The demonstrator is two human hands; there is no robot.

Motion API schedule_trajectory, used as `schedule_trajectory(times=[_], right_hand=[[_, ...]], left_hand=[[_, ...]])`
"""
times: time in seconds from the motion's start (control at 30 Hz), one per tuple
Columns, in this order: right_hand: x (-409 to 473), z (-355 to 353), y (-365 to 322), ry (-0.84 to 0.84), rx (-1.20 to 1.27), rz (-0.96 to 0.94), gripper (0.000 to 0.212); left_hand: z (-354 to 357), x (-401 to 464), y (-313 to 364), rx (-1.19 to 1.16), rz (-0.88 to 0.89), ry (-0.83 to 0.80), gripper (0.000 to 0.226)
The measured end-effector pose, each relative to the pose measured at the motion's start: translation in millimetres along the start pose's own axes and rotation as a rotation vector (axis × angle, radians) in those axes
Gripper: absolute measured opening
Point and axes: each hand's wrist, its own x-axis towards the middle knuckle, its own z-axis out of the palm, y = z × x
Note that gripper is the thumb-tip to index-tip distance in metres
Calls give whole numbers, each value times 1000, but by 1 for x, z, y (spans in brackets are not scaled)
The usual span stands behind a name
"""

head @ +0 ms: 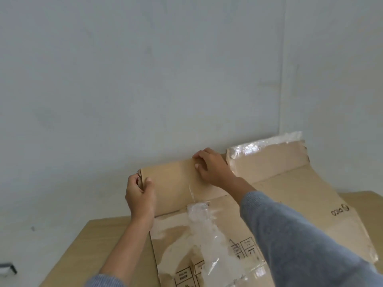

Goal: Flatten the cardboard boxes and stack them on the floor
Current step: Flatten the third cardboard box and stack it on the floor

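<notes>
A brown cardboard box (290, 204) lies opened out on a light wooden table (87, 251), its printed panel toward me. Crumpled clear tape (209, 230) clings to its middle. Two flaps stand up at the far edge against the wall. My left hand (139, 196) pinches the left corner of the near-left flap (172, 187). My right hand (209, 166) grips the same flap's top right edge, fingers curled over it. The right flap (269, 162) carries shiny tape (267, 143) along its top.
A plain pale wall (165, 69) rises directly behind the table. The table's left edge runs diagonally toward me, with grey floor (31, 214) beyond it. A small dark object (8, 269) shows at the lower left edge.
</notes>
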Motion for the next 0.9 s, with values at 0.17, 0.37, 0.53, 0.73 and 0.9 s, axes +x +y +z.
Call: schedule_trajectory(times=[0.17, 0.37, 0.53, 0.73, 0.9], right_hand=[[-5, 84, 15, -100, -34, 81, 40], [-22, 139, 42, -171, -90, 96, 41], [-17, 159, 49, -247, -157, 72, 46], [-53, 175, 68, -340, -241, 202, 51], [-76, 187, 81, -384, -226, 280, 45]], left_hand=[[9, 15, -76, 301, -168, 33, 25], [20, 11, -136, 563, -240, -53, 35], [26, 24, -176, 666, -212, -80, 29], [30, 13, -218, 774, -274, -211, 30], [28, 8, -220, 976, -153, -321, 28]])
